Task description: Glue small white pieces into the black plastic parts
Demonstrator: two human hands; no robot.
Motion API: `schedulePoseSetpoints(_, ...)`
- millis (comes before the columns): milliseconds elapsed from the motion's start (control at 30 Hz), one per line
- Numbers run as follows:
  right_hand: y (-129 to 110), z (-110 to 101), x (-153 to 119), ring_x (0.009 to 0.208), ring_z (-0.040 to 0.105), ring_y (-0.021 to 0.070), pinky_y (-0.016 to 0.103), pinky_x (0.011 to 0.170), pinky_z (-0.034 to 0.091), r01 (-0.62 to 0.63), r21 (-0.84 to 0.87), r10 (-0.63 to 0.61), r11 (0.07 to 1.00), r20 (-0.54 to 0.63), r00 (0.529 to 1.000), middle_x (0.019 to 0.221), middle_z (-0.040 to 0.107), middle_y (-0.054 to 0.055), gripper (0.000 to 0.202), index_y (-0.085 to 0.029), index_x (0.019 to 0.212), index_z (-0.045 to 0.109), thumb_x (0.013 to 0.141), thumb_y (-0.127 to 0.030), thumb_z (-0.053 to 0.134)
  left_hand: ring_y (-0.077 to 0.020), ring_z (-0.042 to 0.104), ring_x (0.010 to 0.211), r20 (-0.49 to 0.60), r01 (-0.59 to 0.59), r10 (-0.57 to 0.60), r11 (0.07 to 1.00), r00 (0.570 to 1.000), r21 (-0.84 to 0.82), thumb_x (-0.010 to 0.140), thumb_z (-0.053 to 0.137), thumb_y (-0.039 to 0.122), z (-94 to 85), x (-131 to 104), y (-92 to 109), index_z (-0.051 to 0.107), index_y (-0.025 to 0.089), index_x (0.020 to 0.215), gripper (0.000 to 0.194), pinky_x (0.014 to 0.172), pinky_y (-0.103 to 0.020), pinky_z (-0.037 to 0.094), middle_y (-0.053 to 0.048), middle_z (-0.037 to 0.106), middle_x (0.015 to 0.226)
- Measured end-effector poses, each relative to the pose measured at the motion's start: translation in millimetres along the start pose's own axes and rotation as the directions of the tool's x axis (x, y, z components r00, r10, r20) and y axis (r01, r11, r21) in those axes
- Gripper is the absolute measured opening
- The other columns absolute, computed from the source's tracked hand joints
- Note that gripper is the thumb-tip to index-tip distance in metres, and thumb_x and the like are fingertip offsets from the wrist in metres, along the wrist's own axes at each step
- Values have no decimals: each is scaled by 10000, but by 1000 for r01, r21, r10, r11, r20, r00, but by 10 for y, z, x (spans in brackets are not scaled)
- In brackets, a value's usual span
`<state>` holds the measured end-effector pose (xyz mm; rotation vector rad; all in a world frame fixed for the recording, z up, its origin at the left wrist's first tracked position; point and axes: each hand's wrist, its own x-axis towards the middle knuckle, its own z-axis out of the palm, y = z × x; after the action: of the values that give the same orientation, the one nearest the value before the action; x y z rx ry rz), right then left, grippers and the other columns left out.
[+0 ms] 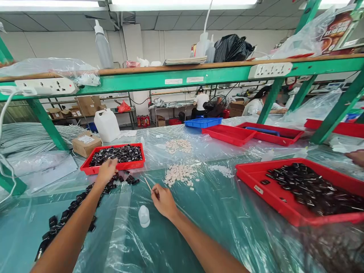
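My left hand (107,171) reaches to the front edge of a red tray (133,165) heaped with small black parts (116,154). Its fingers are closed together, and anything between them is too small or hidden to make out. A thin wooden stick (147,184) is pinched in my right hand (164,201), pointing up and to the left. A small whitish translucent bottle (144,216) stands on the table just left of that hand. Beyond it lies a pile of small cream-coloured pieces (179,174). More loose black parts (74,206) lie in a trail beside and beneath my left forearm.
On the right a large red tray (250,181) holds many dark parts, with another person's hand (356,157) beyond it. Red trays (227,135) and a blue tray (203,122) sit farther back. A white jug (107,126) and a carton (86,143) stand back left, below a green shelf beam (136,84).
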<state>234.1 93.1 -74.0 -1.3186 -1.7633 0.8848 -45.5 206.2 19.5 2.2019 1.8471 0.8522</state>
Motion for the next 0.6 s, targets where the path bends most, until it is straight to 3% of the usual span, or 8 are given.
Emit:
schedulePoseSetpoints(100,-13,16,2,928,669,154,360,850,597,13,8,-13,1000,5,1000,1102,708,52,256,-202,1109,670,1003,-419,585,-253,681,1132,26,-99,97,991,995,84,1040,519,303,315,-594,-59,679,161,1154,242,1030,-478,559,-100,711,1210)
schedulePoseSetpoints(167,-10,24,1,918,668,151,360,846,596,23,5,-23,1000,7,1000,1090,708,51,256,-199,1106,669,1001,-419,588,-260,557,1370,61,-193,187,975,981,111,1024,482,262,530,-905,-68,633,230,1296,313,1191,-454,448,-86,612,1459)
schedulePoseSetpoints(233,-2,27,-4,914,668,151,359,846,595,33,-4,-33,999,7,999,1083,708,49,259,-198,1105,669,1002,-421,586,-241,488,1455,117,-264,250,956,961,127,994,499,268,696,-1090,-65,590,280,1379,395,1243,-401,395,-46,526,1575)
schedulePoseSetpoints(367,17,28,-17,877,662,139,342,822,594,48,-17,-48,999,0,999,1055,711,43,258,-202,1084,672,1008,-429,573,-258,567,1390,180,-318,287,931,941,179,990,470,281,815,-1159,-51,617,261,1359,398,1226,-412,416,-77,604,1504)
schedulePoseSetpoints(533,33,45,-21,783,639,115,293,730,583,65,3,-64,998,-31,997,964,699,20,272,-191,1043,670,1012,-439,563,-279,386,1528,163,-362,330,898,930,248,1039,400,367,854,-1045,3,429,259,1532,505,1265,-461,343,-94,421,1652)
schedulePoseSetpoints(600,32,49,-27,762,633,109,287,720,581,68,11,-68,998,-44,997,943,697,15,274,-189,1031,670,1014,-438,560,-275,397,1521,177,-378,341,890,923,256,1037,400,362,894,-1019,26,454,254,1508,486,1263,-465,340,-93,453,1632)
